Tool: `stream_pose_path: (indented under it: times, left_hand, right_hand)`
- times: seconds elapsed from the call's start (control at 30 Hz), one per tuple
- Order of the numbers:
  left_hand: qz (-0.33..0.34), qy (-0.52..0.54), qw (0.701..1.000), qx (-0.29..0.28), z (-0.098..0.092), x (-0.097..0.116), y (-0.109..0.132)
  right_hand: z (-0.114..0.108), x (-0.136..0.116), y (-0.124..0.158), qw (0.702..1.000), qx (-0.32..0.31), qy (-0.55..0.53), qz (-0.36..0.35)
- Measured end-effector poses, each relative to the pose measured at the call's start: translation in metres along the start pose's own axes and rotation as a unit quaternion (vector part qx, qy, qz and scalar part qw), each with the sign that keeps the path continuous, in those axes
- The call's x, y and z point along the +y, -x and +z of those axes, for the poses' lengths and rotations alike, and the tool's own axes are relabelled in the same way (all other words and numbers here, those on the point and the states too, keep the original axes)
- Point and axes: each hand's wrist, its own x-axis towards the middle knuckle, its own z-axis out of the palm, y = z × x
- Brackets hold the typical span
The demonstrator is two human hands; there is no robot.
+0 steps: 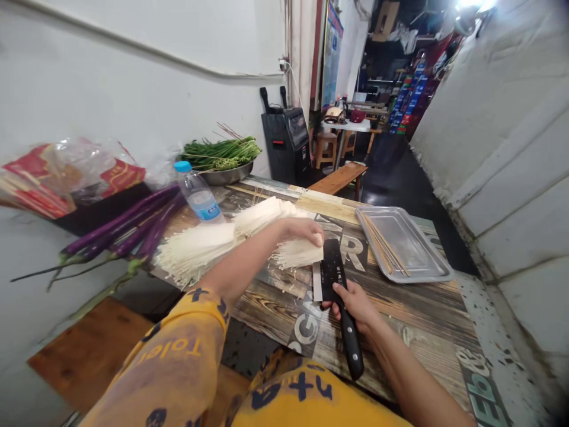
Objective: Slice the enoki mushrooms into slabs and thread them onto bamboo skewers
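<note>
In my right hand (355, 302) is a cleaver (332, 267) with a dark blade and a black riveted handle. Its blade lies close against the cut end of a bunch of enoki mushrooms (296, 253) on the patterned tabletop. My left hand (306, 230) rests with curled fingers on that bunch, right beside the blade. More enoki mushrooms (195, 252) are heaped to the left, and another pile (264, 213) lies behind my left forearm.
Purple eggplants (128, 228) and a water bottle (200, 193) stand left. Behind them is a metal bowl (229, 174) of green vegetables (222, 153). A metal tray (413, 243) with skewers (386, 246) sits right. A black speaker (287, 145) is beyond the table.
</note>
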Motion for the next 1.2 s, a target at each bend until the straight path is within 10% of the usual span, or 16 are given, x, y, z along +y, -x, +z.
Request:
stream_pose_path:
  times: [0.27, 0.5, 0.8, 1.03, 1.2]
  left_hand:
    - [0.027, 0.109, 0.993, 0.039, -0.023, 0.038, 0.031]
    - [-0.01, 0.165, 0.968, 0.187, -0.068, 0.076, 0.091]
    - [-0.228, 0.064, 0.922, 0.306, -0.123, 0.021, 0.11]
    - [-0.254, 0.003, 0.923, 0.29, -0.12, -0.005, 0.097]
    - [-0.231, -0.095, 0.898, 0.362, -0.107, 0.015, 0.096]
  right_hand:
    - [-0.002, 0.004, 0.002, 0.999, 0.005, -0.03, -0.011]
    - [-0.008, -0.005, 0.003, 0.991, 0.086, -0.059, -0.08]
    - [-0.019, -0.002, -0.005, 0.984, 0.133, -0.065, -0.096]
    - [-0.017, 0.001, -0.008, 0.986, 0.125, -0.076, -0.078]
    - [-0.018, 0.001, -0.009, 0.987, 0.124, -0.067, -0.083]
